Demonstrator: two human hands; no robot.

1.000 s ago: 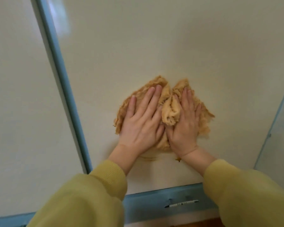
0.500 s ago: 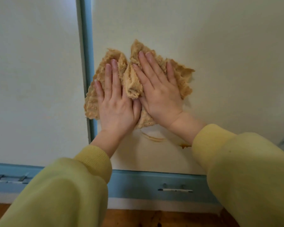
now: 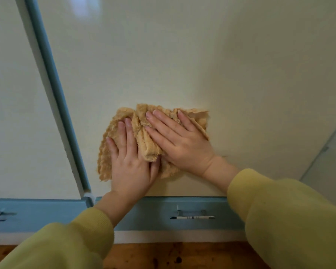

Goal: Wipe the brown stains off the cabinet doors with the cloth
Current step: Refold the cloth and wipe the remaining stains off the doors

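Cloth [image 3: 146, 141]: tan terry, crumpled, pressed against the lower part of the middle cabinet door [image 3: 163, 65], just above the blue bottom rail [image 3: 153, 212]. Its left edge lies near the blue vertical strip [image 3: 52, 84] that divides this door from the left door [image 3: 17, 113], but does not touch it.

Left hand [image 3: 130, 164]: palm down on the cloth's left half, fingers straight and close together, pointing up the door. Right hand [image 3: 182, 146]: palm down on the right half, fingers straight and slightly spread, angled up and to the left. Neither hand pinches; both press flat. The cloth is bunched into a raised ridge between the two hands. Its edges show above the fingertips, left of the left hand and under the right palm.

Forearms converge on the cloth from lower left and lower right, in a yellow-green left sleeve [image 3: 66, 243] and right sleeve [image 3: 289, 220].

The rail carries a metal handle [image 3: 192, 217] below the hands. A wooden floor [image 3: 173, 255] runs along the bottom.
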